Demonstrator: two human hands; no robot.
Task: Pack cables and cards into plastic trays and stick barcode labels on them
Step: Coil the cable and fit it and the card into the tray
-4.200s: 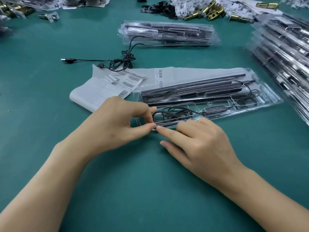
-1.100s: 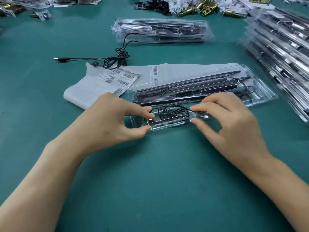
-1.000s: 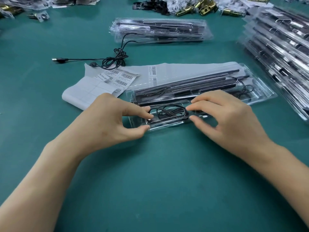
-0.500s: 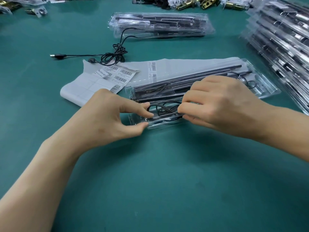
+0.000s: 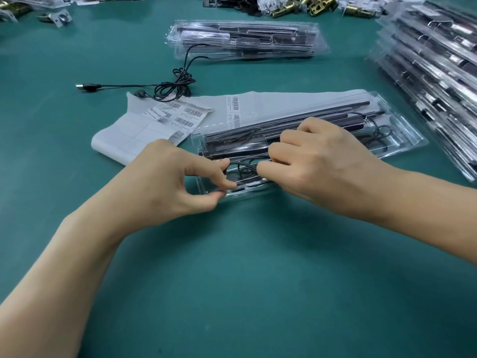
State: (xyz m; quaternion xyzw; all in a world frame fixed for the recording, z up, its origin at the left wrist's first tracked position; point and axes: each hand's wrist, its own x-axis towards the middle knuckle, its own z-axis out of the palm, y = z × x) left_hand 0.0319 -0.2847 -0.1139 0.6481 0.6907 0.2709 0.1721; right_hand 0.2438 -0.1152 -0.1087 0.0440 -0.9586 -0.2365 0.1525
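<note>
A long clear plastic tray lies across the middle of the green table, holding dark strips and a coiled black cable. My left hand pinches the tray's near left rim between thumb and forefinger. My right hand lies curled over the tray's middle, its fingertips pressing on the coiled cable in the front compartment. A white barcode label sheet lies partly under the tray, at its left end.
A loose black USB cable lies behind the label sheet. A stack of filled clear trays sits further back. A tall pile of packed trays fills the right edge. Brass and black hardware lines the far edge.
My right hand slid left along the tray from its middle to the coiled cable and curled its fingers onto it. My left hand kept its pinch on the tray's rim.
</note>
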